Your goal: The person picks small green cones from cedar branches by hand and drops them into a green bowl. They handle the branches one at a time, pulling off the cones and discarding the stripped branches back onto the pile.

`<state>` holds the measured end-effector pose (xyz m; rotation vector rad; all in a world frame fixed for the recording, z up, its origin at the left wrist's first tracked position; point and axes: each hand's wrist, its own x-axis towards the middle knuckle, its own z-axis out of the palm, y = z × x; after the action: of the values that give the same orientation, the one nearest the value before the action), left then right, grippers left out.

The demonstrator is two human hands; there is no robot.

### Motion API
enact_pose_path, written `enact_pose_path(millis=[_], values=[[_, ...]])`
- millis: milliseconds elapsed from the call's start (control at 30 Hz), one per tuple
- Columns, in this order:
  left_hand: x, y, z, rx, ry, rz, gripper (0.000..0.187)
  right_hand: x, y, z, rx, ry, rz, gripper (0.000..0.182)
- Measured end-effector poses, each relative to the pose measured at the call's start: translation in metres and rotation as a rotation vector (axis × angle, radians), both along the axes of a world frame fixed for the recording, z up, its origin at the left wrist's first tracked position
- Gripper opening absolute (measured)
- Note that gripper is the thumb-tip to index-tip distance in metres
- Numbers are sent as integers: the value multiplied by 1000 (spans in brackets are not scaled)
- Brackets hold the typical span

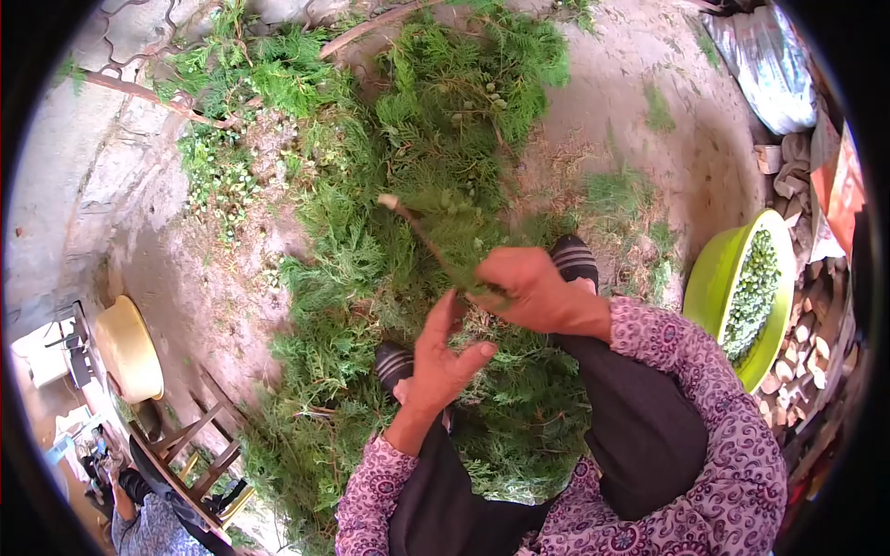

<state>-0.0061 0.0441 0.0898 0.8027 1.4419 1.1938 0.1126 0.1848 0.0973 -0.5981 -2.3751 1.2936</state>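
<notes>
My right hand (531, 289) is closed around a green conifer branch (428, 243), whose pale cut end points up and away from me. Motion smears the foliage beside the fist. My left hand (438, 360) is just below and to the left, thumb spread and fingers stretched toward the branch, with its fingertips close to the right hand. Under both hands lies a thick heap of cut conifer branches (343, 250), some carrying small pale-green cones. My feet, in dark striped slippers (393, 363), are set among the greenery.
A lime-green tub (702, 289) of small green cones stands at right, by chopped firewood (797, 357). A shiny sack (769, 69) sits at upper right. On the left are a yellow basin (128, 350) and a wooden frame (197, 435); another person (158, 524) is at lower left.
</notes>
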Motion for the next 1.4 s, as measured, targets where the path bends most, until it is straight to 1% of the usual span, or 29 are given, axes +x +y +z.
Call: enact_pose_path(millis=[33, 67, 100, 167, 200, 233, 300, 333, 400, 433, 500, 533, 567, 600, 633, 700, 767, 833, 967, 1033, 1067, 1133, 1167, 1233, 1267, 1333, 1367, 1400], values=[[7, 1, 1, -16, -256, 48, 68, -3, -8, -13, 77, -19, 10, 20], [11, 0, -13, -34, -390, 87, 58, -6, -18, -21, 67, -55, 16, 22], [10, 0, -27, -36, -388, 86, 58, -5, -26, -29, 64, -53, 14, 22], [6, 1, -51, -221, -712, 459, 29, -4, -38, -39, -42, -142, 62, 27], [3, -1, -57, -219, -757, 520, 20, 0, -38, -41, -98, -252, 186, 37], [1, -3, -63, -218, -758, 518, 20, 4, -37, -43, -96, -253, 185, 37], [-2, -13, -73, -339, -727, 618, 20, 9, -39, -45, -140, -205, 259, 39], [-4, -15, -78, -363, -617, 658, 24, 12, -36, -43, -145, -204, 258, 39], [-10, -20, -74, -349, -572, 635, 23, 17, -19, -36, -503, -261, 133, 35], [-12, -20, -69, -334, -531, 611, 23, 20, -12, -37, -504, -262, 134, 35], [-12, -20, -65, -326, -495, 597, 24, 23, 0, -39, -631, -249, -110, 33], [-11, -20, -63, -319, -459, 580, 25, 23, 3, -39, -632, -250, -113, 33], [-9, -18, -60, -321, -459, 576, 25, 20, 4, -38, -560, -213, -92, 33], [-8, -15, -55, -294, -386, 510, 25, 17, 4, -37, -489, -175, -69, 34], [-7, -12, -49, -267, -310, 446, 26, 14, 2, -38, -489, -174, -72, 34], [-1, -7, -36, -254, -279, 426, 26, 8, -5, -42, -293, -190, 53, 31], [0, -5, -28, -239, -250, 410, 26, 6, -10, -45, -304, -174, 68, 30], [-1, -5, -26, -212, -235, 331, 27, 6, -12, -46, -142, -167, 130, 30], [0, -3, -31, -191, -328, 347, 25, 5, -13, -44, -178, -91, 106, 28], [2, -6, -42, -317, -475, 323, 22, 2, -14, -38, -183, -112, 91, 25], [3, -8, -44, -316, -475, 324, 22, 2, -14, -36, -183, -112, 93, 25], [4, -9, -45, -275, -538, 362, 21, 2, -15, -32, -336, -154, 99, 19], [2, -10, -47, -276, -539, 364, 21, 2, -14, -29, -338, -155, 101, 19], [-8, -12, -52, -328, -499, 516, 16, 3, -10, -21, -662, -127, 80, 18], [-11, -9, -45, -350, -510, 571, 16, 2, -5, -13, -661, -126, 83, 18], [-11, -10, -42, -338, -534, 602, 16, 5, 2, 1, -1150, -118, 89, 25], [-12, -10, -41, -326, -559, 631, 17, 7, 2, 0, -1151, -117, 89, 25], [-12, -7, -35, -325, -557, 632, 17, 9, 0, -1, -1180, -173, 145, 25]])
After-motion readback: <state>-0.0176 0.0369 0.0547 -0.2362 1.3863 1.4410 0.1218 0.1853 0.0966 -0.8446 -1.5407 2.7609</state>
